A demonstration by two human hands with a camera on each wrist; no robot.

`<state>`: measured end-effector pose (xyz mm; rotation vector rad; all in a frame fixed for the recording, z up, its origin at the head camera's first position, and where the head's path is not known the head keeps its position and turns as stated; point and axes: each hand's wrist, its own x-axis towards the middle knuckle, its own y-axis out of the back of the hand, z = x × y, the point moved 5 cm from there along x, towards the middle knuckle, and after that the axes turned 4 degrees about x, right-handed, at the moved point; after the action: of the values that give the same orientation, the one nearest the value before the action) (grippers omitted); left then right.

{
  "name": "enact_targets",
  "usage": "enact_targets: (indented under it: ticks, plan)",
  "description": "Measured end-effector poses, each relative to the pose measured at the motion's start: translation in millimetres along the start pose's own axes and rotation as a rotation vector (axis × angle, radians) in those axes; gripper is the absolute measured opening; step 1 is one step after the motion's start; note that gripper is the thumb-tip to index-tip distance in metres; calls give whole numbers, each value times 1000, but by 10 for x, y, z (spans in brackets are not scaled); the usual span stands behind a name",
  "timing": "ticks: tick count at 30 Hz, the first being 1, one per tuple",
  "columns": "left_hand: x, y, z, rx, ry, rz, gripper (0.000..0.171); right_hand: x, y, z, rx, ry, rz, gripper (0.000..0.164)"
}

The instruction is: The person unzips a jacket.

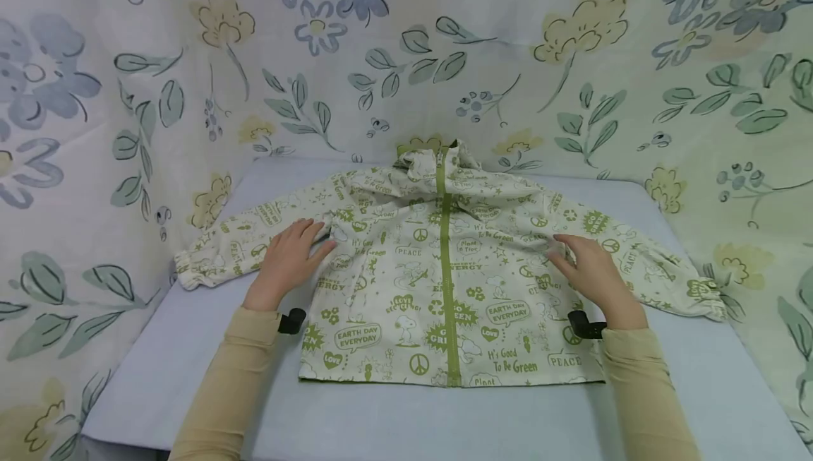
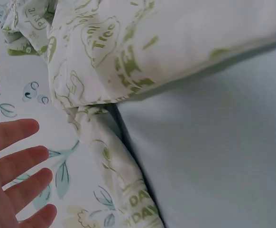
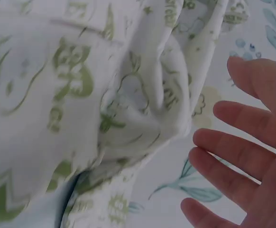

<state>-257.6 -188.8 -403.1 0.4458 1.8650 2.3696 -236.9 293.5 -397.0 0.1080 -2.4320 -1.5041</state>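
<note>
Cuff (image 1: 193,272) and left sleeve (image 1: 250,234) of the jacket (image 1: 403,284) were seen at far left, stretched slantwise across the table (image 1: 155,366) and backed by the floral cloth (image 1: 254,66). Just inward, the left hand (image 1: 291,256) was held near the armpit edge, its fingers shown straight and spread in the wrist view, with nothing gripped. The jacket's body was laid flat to the right of that hand, so that it was framed by the two hands. Its zip (image 1: 447,256) was run up the middle, from the hem (image 1: 381,380) nearest the person to the collar (image 1: 420,164) farthest off; its long axis was set crosswise, cuff to cuff. The zip was not clearly more closely approached by either hand. Beyond it, the right hand (image 1: 587,270) was held over the body's right side, its fingers likewise extended and nothing gripped. Whether cloth was touched could not be told. At far right, the right sleeve (image 1: 657,274) was spread toward the table's edge.
</note>
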Motion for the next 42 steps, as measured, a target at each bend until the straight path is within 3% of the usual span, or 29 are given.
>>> enact_targets:
  ticks: [7,13,25,29,33,38,42]
  plan:
    - [231,137,157,-91,-74,140,42,275,-46,-222,51,10,-7,42]
    - [429,153,397,-273,-92,93,35,476,-113,-539,49,72,5,32]
    - [799,168,893,-329,-168,84,29,830,-263,-1001,15,155,35,29]
    - [1019,158,1010,-421,-167,60,32,914,-327,-1137,-4,175,66,25]
    - [1274,140,1163,-500,-175,86,35,979,-415,-1227,2,182,64,21]
    - [1508,161,1341,-502,-137,107,36,1012,-484,-1314,9,186,46,17]
    - [1660,149,1441,-452,-123,97,37,1015,-501,-1345,7,172,37,16]
